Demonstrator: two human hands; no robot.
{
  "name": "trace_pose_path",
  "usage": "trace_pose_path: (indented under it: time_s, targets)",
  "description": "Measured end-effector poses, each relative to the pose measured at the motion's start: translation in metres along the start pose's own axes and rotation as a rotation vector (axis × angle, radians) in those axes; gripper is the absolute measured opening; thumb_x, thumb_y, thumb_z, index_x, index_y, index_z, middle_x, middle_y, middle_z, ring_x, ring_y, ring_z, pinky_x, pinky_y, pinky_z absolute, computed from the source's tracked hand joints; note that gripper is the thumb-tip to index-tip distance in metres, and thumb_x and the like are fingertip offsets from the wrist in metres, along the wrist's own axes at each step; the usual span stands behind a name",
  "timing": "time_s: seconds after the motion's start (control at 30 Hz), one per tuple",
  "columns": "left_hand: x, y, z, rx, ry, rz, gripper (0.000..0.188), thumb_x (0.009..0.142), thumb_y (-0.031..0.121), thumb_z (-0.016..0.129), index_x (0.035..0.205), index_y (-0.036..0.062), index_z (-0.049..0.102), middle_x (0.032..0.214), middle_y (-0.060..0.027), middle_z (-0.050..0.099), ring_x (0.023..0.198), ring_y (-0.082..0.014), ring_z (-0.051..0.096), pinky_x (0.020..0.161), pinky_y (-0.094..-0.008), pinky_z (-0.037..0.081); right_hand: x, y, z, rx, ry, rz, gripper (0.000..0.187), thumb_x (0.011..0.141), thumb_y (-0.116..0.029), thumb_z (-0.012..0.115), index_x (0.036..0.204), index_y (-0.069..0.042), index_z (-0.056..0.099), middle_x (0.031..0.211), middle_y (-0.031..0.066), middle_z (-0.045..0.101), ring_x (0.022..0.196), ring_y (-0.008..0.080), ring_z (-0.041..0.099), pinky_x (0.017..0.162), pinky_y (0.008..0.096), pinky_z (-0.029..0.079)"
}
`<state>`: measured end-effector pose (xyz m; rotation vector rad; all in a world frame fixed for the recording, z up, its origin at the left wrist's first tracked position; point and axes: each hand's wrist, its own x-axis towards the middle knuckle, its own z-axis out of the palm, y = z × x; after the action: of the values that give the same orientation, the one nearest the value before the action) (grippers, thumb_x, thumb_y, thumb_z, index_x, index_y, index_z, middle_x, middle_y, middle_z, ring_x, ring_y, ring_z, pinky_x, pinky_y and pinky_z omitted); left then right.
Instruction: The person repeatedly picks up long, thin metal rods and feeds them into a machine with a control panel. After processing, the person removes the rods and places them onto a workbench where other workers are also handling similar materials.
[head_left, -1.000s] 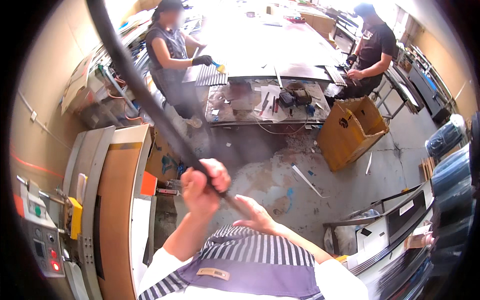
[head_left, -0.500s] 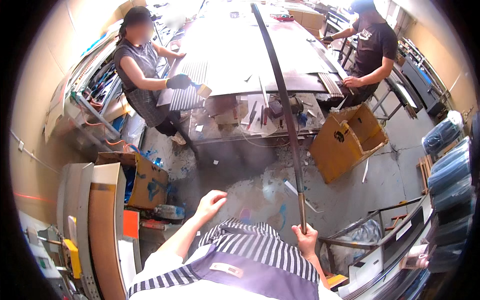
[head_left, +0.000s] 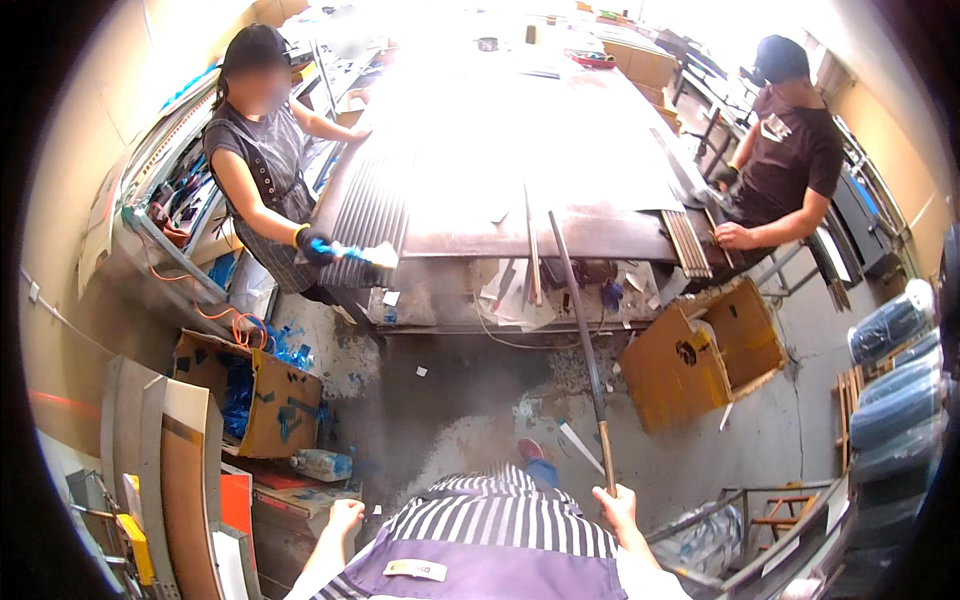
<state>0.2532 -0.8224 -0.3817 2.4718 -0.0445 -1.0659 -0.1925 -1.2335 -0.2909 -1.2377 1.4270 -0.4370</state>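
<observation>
My right hand [head_left: 618,508] is closed around the near end of a long dark metal strip [head_left: 582,345]. From my grip the strip slants away and a little left, its far end close to the front edge of the worktable [head_left: 450,238]. Low on the left, beside my striped apron [head_left: 500,540], my left hand [head_left: 345,515] is curled shut with nothing visible in it. At the table's left side a co-worker's gloved hand holds a brush [head_left: 378,256] by several dark ridged strips [head_left: 360,215]. Another co-worker, on the right, has a hand by a narrow strip [head_left: 716,228].
An open cardboard box [head_left: 672,365] stands on the floor right of the strip. A second box [head_left: 280,405] with blue plastic is at the left. Boards [head_left: 160,480] lean at the near left; wrapped rolls [head_left: 900,400] and a metal frame [head_left: 740,495] line the right.
The strip's far end has dropped back from over the table to near its front edge. My left hand has drawn back and left. The left co-worker's brush now sits nearer the table's front corner.
</observation>
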Motion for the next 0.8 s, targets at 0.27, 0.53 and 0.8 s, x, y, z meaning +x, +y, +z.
trace_pose_path:
  time_s: [0.27,0.53,0.8]
  targets:
    - [-0.044,0.003,0.130,-0.083,-0.015,0.076,0.031,0.082,0.028,0.070,0.101,0.0031,0.071,0.090,-0.0099,0.073,0.083,-0.0152,0.069,0.076,-0.0291,0.052,0.234,-0.084,0.068,-0.105,-0.160,-0.139,0.028,0.081,-0.024,0.070,0.068,-0.007,0.053,0.055,0.0000,0.050,0.045,0.0111,0.047,0.042,0.0296,0.039]
    - [-0.127,0.094,0.157,-0.159,0.069,-0.047,0.036,0.082,0.030,0.070,0.104,0.0018,0.070,0.097,-0.0126,0.072,0.092,-0.0189,0.069,0.082,-0.0303,0.052,0.418,-0.217,0.203,-0.324,-0.051,-0.474,0.026,0.082,-0.023,0.056,0.090,0.002,0.052,0.078,0.0227,0.060,0.074,0.0376,0.062,0.069,0.0438,0.049]
    - [-0.198,0.148,0.191,-0.219,0.102,-0.322,0.039,0.083,0.030,0.068,0.111,0.0030,0.068,0.100,-0.0141,0.071,0.097,-0.0195,0.067,0.086,-0.0311,0.050,0.423,-0.247,0.220,0.262,-0.423,-0.086,0.030,0.079,-0.027,0.072,0.087,-0.001,0.059,0.078,0.0094,0.065,0.068,0.0218,0.062,0.063,0.0345,0.050]
